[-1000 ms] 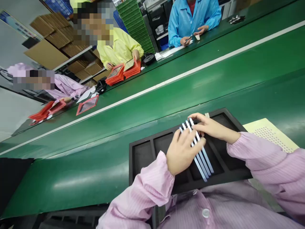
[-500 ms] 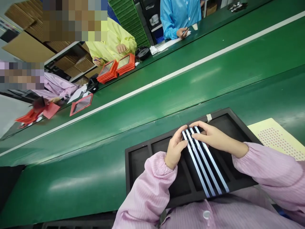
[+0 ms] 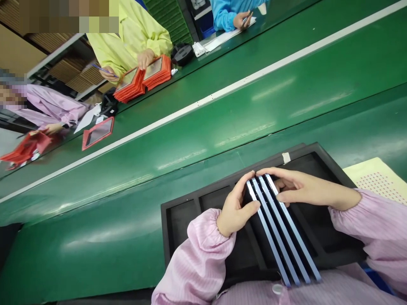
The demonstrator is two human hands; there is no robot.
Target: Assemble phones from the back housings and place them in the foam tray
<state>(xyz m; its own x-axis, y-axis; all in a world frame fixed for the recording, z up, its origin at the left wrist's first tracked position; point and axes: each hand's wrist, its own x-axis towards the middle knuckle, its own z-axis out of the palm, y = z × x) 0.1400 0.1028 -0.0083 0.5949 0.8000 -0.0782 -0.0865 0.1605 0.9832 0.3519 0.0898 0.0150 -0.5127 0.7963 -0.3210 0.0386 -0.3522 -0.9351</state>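
Observation:
Several slim tablets (image 3: 276, 234) stand on edge side by side, pale blue rims upward, with dark narrow gaps between them. Their near ends reach over the tray's front edge towards my body. My left hand (image 3: 238, 206) grips the leftmost one at its far end, thumb along the side and fingers round the far corner. From the right, my right hand (image 3: 303, 186) holds the row, with its index finger across the far ends and its thumb by the rightmost rim. Beneath lies a black compartmented tray (image 3: 197, 205). The tablets' faces are mostly hidden.
A dotted yellow sheet (image 3: 370, 171) lies right of the tray. Beyond runs a green bench (image 3: 190, 156) with a white strip (image 3: 187, 108). Across it, people handle red sleeves (image 3: 130, 87); a blue-sleeved person's hand (image 3: 243, 20) holds a small dark item.
My right thumb has moved off the tops of the tablets to their right side. The row has come nearer to my body. The view has shifted slightly.

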